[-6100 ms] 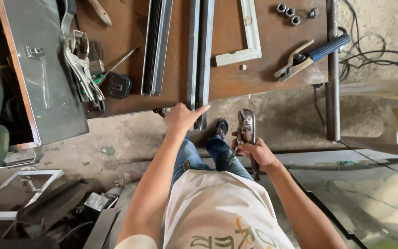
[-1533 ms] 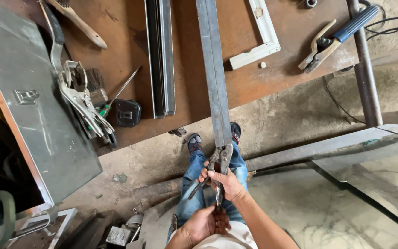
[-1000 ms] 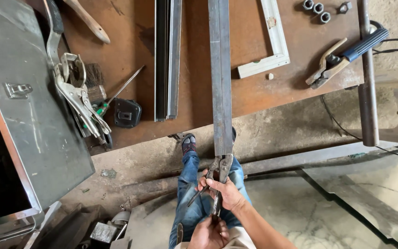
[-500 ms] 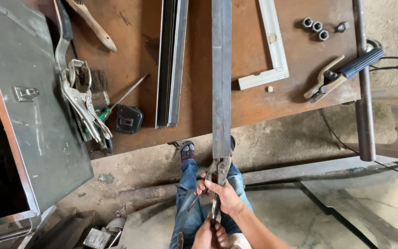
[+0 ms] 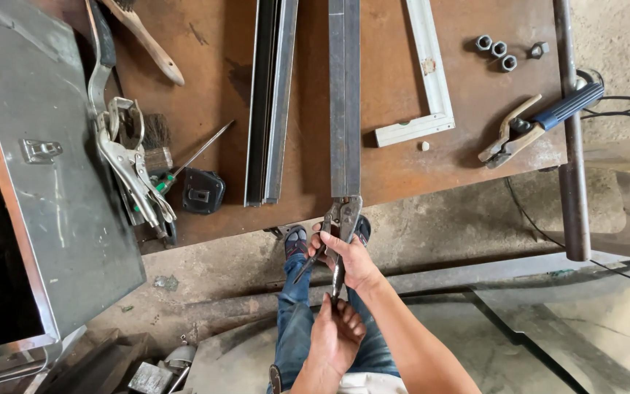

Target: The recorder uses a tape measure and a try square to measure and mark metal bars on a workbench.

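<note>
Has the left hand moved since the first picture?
Yes. The left hand has come off the table edge, back toward the body, to the pliers handles.

Long grey steel bar (image 5: 344, 95): far end cut off by the top edge.
Locking pliers (image 5: 338, 226): handles partly hidden by the right hand (image 5: 351, 259).
Left hand (image 5: 333, 339): grip unclear.

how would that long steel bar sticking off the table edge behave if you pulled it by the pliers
The long steel bar looks rigid, so it would probably slide as one piece rather than bend. It seems heavy for its width and may drag on the rusty table. The locking pliers grip only its end, so it could twist or slip.
</note>
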